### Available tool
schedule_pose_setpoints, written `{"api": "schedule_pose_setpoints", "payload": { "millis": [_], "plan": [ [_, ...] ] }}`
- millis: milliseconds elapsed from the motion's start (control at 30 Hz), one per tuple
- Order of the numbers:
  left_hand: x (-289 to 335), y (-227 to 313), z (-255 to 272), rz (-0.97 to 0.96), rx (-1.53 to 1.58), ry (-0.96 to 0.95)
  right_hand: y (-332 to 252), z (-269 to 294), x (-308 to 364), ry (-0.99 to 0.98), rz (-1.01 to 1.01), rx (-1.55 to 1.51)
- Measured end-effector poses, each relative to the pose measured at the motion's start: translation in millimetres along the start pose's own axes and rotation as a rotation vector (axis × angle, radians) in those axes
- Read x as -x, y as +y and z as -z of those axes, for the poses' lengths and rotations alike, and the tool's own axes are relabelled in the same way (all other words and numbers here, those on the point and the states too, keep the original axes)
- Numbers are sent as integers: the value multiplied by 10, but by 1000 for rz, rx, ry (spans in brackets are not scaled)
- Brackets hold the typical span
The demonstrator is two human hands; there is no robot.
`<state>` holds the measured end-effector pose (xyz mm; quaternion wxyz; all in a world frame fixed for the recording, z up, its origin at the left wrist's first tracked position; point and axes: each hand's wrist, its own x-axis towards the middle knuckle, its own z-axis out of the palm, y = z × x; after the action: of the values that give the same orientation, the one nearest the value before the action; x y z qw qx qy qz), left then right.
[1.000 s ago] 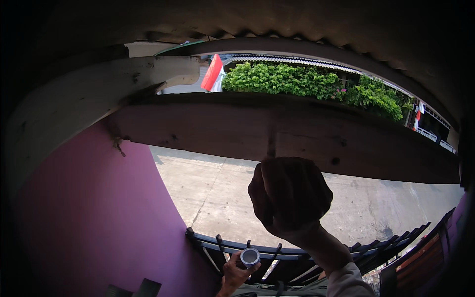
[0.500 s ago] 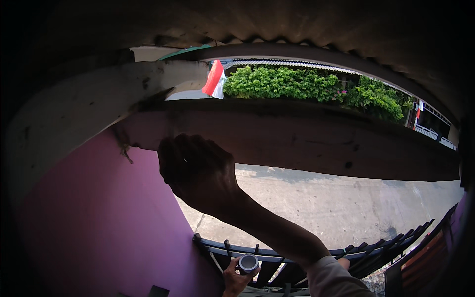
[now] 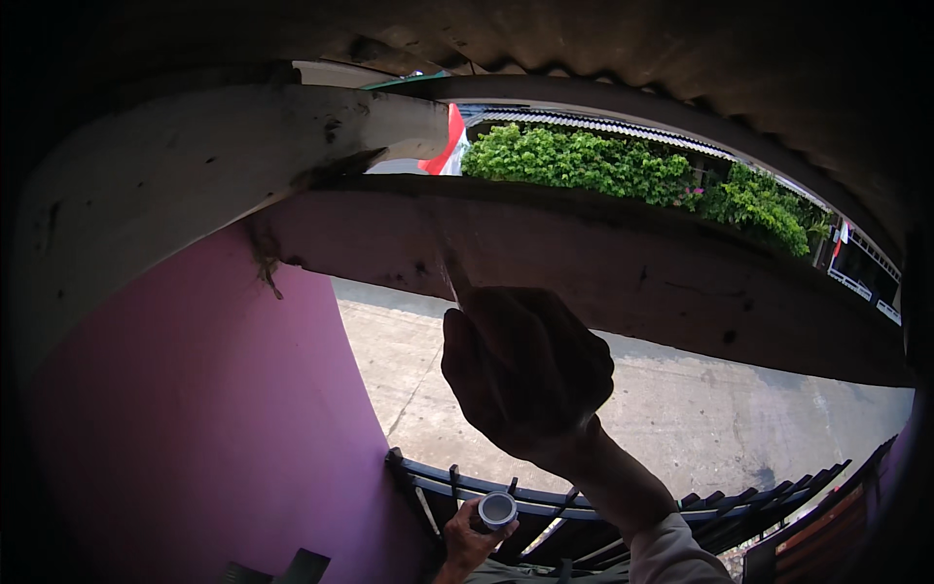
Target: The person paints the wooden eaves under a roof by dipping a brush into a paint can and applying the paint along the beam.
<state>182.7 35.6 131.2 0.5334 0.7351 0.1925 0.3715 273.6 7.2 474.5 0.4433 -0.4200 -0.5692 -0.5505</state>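
Observation:
My left hand [image 3: 465, 541], low in the view, is wrapped round a small round can [image 3: 497, 509] with a pale rim and greyish inside. Higher up, my right hand [image 3: 530, 375] is a dark fist in front of the brown beam [image 3: 603, 263]. From its thumb side a slim, brush-like tool [image 3: 457, 277] points up against the beam's face. Shadow hides most of what the fist grips. A faint light streak shows beside the tip.
A pink wall [image 3: 214, 409] stands at the left, below a stained whitish beam [image 3: 195, 156]. Corrugated roofing [image 3: 584, 49] hangs overhead. A dark metal fence [image 3: 720, 516] runs along the bottom; beyond it lie pavement [image 3: 681, 409], green bushes [image 3: 584, 161] and a red-and-white flag [image 3: 450, 141].
My right hand has moved right and down, from the beam's left part to its lower edge. The left hand with the can has hardly moved. The view has shifted slightly.

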Motion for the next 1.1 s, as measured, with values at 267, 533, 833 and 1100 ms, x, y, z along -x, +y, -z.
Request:
{"api": "schedule_pose_setpoints", "payload": {
  "millis": [267,533,833,1100],
  "plan": [
    [-30,-16,93,-39,-73,61,73,281,99,-3,-31,311],
    [-60,-177,-103,-45,-18,-6,131,-50,105,-23,-54,-46],
    [-70,-215,-211,-10,11,-118,375,1397,462,100,-271,534],
    [-55,100,-465,97,130,-269,615,2784,688,256,-375,1048]
  ]
}}
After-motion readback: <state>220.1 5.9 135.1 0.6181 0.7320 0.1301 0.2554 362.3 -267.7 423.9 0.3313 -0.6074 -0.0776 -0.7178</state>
